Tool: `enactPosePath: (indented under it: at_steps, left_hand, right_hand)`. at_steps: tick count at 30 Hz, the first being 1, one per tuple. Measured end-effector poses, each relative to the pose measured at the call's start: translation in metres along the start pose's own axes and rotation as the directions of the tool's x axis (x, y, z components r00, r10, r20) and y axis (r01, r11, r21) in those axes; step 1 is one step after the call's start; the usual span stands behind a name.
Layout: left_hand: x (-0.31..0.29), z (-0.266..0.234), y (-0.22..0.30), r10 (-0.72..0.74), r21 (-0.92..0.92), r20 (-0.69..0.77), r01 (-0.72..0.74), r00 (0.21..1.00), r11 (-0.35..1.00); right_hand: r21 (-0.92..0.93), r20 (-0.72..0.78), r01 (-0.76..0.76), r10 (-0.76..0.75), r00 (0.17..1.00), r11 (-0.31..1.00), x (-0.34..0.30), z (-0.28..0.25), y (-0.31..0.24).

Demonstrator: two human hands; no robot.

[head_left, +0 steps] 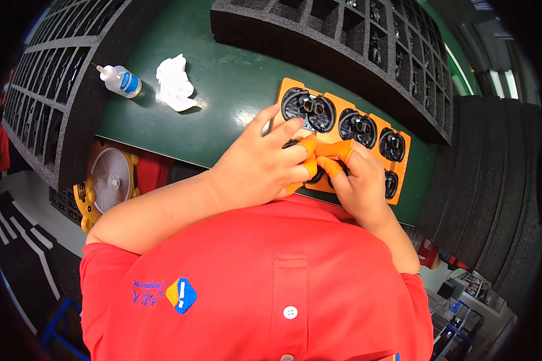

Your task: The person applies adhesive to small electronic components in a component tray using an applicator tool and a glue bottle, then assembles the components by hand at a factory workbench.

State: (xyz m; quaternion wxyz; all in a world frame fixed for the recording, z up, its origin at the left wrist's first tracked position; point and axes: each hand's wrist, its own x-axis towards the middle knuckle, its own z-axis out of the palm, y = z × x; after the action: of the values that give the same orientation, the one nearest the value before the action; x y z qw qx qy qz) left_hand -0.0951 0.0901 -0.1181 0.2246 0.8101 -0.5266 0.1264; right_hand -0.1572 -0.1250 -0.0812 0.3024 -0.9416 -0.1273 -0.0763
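An orange tray (pixel 333 102) with several round black plastic parts in its recesses lies on the green table in front of me. One black part (pixel 308 111) sits at its far left, another black part (pixel 358 127) to the right of it. My left hand (pixel 262 154) is over the tray's near left side, its thumb and a finger in orange finger cots and closed together, other fingers spread. My right hand (pixel 361 180) meets it from the right, with cotted fingers pinched. Whatever lies between the fingertips is hidden. Near-row parts are partly covered by my hands.
A white squeeze bottle (pixel 121 82) with a blue label and a crumpled white tissue (pixel 175 83) lie to the left on the green table (pixel 223 78). Black foam compartment trays stand at the left (pixel 72 108) and the back (pixel 319 48). Below the table edge is a yellow fan (pixel 109 177).
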Motion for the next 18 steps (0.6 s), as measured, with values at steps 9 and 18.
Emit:
enactPosePath:
  at_steps: [9,18]
  left_hand:
    - [-0.007,0.002,-0.006,-0.003,-0.046,0.044,0.005,0.999,0.999]
    - [-0.032,-0.011,-0.020,-0.199,-0.443,-0.026,0.167,0.980,0.881]
  right_hand:
    - [0.338,-0.049,-0.245,0.277,0.960,0.909,0.006,-0.032,-0.018]
    - [0.070,0.158,0.073,-0.083,0.984,0.995,0.022,-0.003,-0.015]
